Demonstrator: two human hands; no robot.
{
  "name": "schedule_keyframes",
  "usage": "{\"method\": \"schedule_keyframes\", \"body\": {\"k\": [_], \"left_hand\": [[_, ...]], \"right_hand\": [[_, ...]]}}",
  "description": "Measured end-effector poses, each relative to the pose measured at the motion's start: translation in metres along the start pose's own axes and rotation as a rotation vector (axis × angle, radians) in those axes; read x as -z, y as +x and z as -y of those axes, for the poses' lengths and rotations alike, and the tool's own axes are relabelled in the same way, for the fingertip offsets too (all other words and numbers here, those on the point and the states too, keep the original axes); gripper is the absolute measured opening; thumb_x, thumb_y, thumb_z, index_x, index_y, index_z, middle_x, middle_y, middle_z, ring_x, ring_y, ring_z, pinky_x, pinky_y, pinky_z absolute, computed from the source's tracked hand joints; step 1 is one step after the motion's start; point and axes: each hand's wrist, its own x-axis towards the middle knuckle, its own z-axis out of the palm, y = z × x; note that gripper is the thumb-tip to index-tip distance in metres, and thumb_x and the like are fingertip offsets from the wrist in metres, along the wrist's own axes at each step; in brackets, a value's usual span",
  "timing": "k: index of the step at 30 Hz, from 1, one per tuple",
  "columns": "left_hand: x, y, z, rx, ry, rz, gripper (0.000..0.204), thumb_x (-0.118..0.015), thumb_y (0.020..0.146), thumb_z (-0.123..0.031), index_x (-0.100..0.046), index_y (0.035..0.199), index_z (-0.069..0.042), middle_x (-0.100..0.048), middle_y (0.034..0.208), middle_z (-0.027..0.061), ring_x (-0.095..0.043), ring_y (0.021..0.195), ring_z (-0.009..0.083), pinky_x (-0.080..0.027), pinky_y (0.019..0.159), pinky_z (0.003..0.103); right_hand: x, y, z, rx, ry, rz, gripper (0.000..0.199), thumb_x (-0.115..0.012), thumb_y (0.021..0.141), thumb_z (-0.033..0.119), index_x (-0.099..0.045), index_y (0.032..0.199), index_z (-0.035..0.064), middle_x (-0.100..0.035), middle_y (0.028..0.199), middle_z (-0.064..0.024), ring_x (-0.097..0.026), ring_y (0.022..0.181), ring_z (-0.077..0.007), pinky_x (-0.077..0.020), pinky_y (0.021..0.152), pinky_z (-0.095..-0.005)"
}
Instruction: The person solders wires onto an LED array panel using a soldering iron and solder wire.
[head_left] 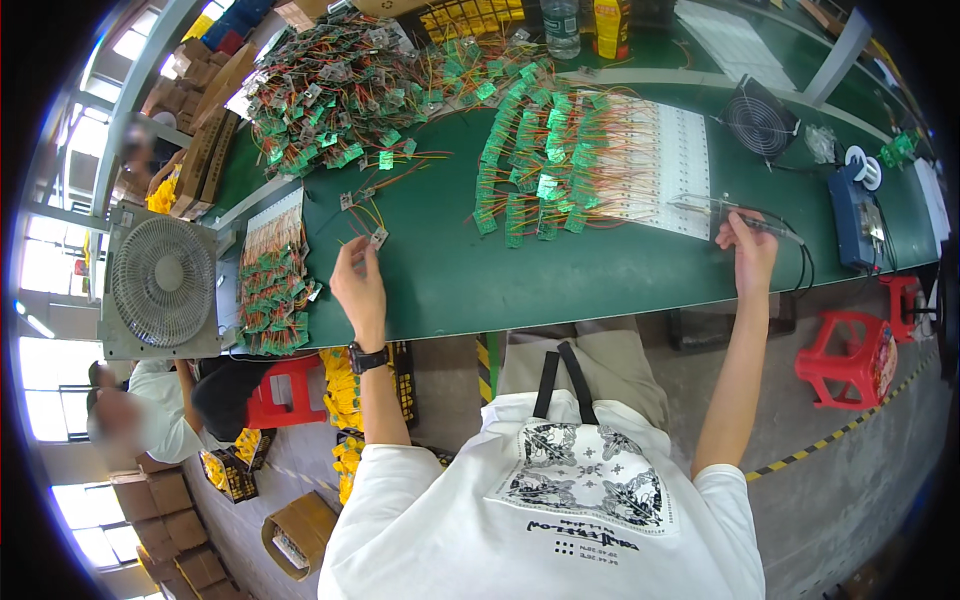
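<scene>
My left hand [358, 290] is closed in a pinch over the green table. At its fingertips is a small pale circuit board [378, 238] with thin red and yellow wires. Another small wired board [347, 201] lies just beyond it. In my right hand [747, 248] is a soldering iron [720, 206], its tip pointing left above a white perforated sheet [684, 160]. Rows of green circuit boards [548, 187] lie along that sheet's left side, their wires running onto it. A large tangled heap of wired boards [335, 95] rises at the far left.
A second sheet with green boards [272, 290] lies at the table's left end, beside a box fan [163, 280]. At the right are a small black fan [760, 117], a solder spool [862, 168] and a blue soldering station [856, 220]. Red stools [846, 360] stand below; another person [165, 410] sits at left.
</scene>
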Motion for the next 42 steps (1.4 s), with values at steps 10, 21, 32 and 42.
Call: {"method": "schedule_keyframes", "body": {"k": [10,21,32,42], "left_hand": [[-0.007,-0.005,-0.061,-0.408,-0.16,0.119,0.014,-0.063,0.085,0.002,-0.067,0.098,-0.002,-0.069,0.094,0.0107,-0.067,0.084,0.0214,-0.052,0.075,0.03],[-0.015,-0.067,-0.069,-0.457,-0.205,0.34,0.023,-0.074,0.073,-0.002,-0.063,0.093,-0.002,-0.066,0.095,0.0101,-0.063,0.088,0.0275,-0.05,0.077,0.036],[-0.038,-0.062,-0.081,-0.051,-0.27,0.427,0.009,-0.064,0.087,-0.002,-0.058,0.092,0.002,-0.057,0.084,0.0079,-0.059,0.077,0.0172,-0.047,0.068,0.029],[-0.054,-0.079,-0.136,0.024,-0.799,0.887,0.005,-0.055,0.094,0.0,-0.055,0.099,0.002,-0.064,0.096,0.0103,-0.067,0.086,0.0182,-0.051,0.075,0.027]], "right_hand": [[0.0,-0.001,0.0,-0.013,-0.01,0.01,0.025,-0.068,0.088,0.011,-0.061,0.105,-0.0049,-0.065,0.077,-0.009,-0.061,0.063,-0.0157,-0.044,0.058,-0.0247],[0.005,0.002,-0.005,0.005,-0.009,0.015,0.022,-0.067,0.088,0.008,-0.063,0.105,-0.0056,-0.066,0.077,-0.0096,-0.062,0.061,-0.0151,-0.0458,0.056,-0.0235],[0.002,-0.001,-0.001,0.009,0.002,-0.001,0.021,-0.067,0.088,0.008,-0.063,0.105,-0.0045,-0.066,0.076,-0.0101,-0.062,0.061,-0.0152,-0.046,0.056,-0.0239],[0.004,-0.001,0.0,0.04,0.043,-0.014,0.021,-0.067,0.087,0.006,-0.062,0.104,-0.0058,-0.065,0.077,-0.0111,-0.062,0.061,-0.0163,-0.0466,0.056,-0.0245]]}}
